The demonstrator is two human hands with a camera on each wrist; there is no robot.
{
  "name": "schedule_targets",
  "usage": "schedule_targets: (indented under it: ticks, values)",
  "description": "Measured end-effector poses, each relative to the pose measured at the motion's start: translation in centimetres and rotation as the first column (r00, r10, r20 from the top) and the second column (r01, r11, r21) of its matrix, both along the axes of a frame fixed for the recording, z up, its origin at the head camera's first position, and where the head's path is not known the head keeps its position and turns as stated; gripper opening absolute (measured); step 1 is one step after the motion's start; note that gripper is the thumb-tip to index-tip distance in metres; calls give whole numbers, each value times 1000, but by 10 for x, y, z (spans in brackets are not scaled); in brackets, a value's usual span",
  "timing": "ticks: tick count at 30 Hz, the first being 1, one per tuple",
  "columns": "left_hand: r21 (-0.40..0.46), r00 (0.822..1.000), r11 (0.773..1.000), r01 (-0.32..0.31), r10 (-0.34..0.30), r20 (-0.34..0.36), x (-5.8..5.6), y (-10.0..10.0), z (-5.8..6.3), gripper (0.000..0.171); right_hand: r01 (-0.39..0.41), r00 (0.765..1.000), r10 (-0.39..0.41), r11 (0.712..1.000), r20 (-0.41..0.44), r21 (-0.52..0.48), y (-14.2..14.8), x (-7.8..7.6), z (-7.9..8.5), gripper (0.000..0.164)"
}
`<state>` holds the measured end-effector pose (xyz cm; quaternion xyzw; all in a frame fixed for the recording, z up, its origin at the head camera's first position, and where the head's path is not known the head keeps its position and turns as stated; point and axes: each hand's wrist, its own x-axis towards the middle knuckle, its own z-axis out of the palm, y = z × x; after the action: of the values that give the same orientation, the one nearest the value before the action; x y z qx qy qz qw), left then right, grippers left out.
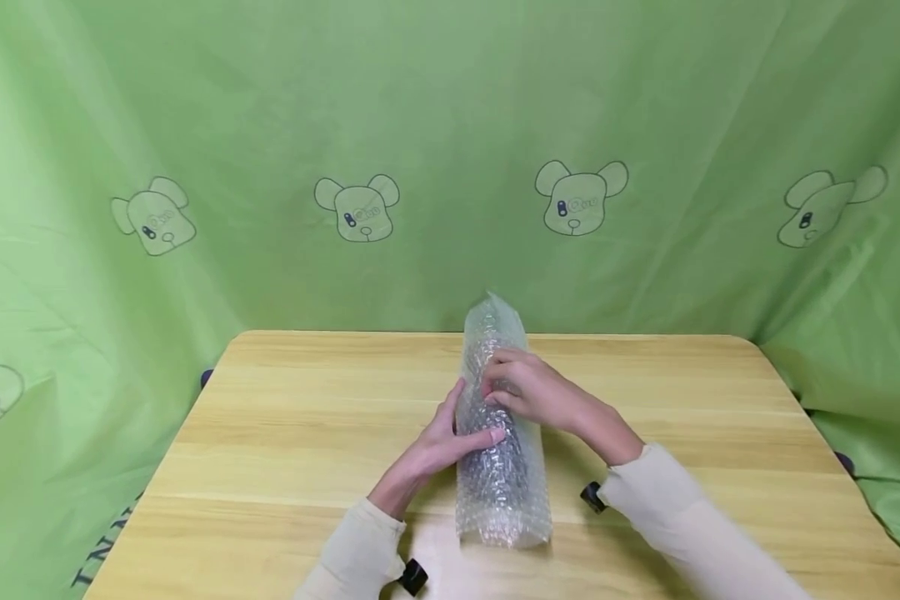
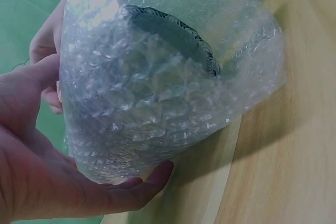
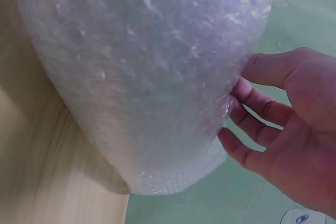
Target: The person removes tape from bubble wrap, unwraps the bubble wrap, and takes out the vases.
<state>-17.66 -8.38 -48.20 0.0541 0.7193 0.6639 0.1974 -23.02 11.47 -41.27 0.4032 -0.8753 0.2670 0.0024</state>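
A long roll of clear bubble wrap lies on the table, pointing away from me. Inside it is a dark round object with a patterned black-and-silver rim, seen through the wrap's near opening in the left wrist view; the wrap blurs the rest of it. My left hand holds the roll from the left, thumb across its top and fingers along its side. Farther up the roll, my right hand has its fingers bent and pinches the wrap at the top. In the right wrist view, its thumb and fingertips meet the wrap's surface.
The wooden table extends on both sides of the roll, with its far edge just behind. A green curtain printed with bear faces hangs behind and at the sides. Small black cameras sit at both wrists.
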Motion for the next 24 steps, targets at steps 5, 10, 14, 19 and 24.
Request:
schedule_targets:
  ticks: [5, 10, 14, 19, 24]
  values:
    - [12, 1000, 1000, 0, 0, -2, 1, 1, 0, 116, 50, 998, -45, 992, 47, -118, 8, 2, -9, 7]
    - [1, 1000, 1000, -7, 7, 13, 1, -1, 1, 117, 83, 997, -82, 972, 14, -219, 11, 5, -19, 9]
    - [-1, 1000, 1000, -11, 11, 17, 1, -1, 0, 117, 112, 993, -119, 955, -11, -274, 16, 9, -25, 10]
    - [1, 1000, 1000, 5, -5, 16, 1, -2, 0, 116, 145, 986, -165, 937, -38, -319, 24, 13, -32, 10]
    - [1, 1000, 1000, 16, -16, 27, 1, -1, 0, 116, 180, 978, -205, 924, -39, -336, 32, 17, -42, 11]
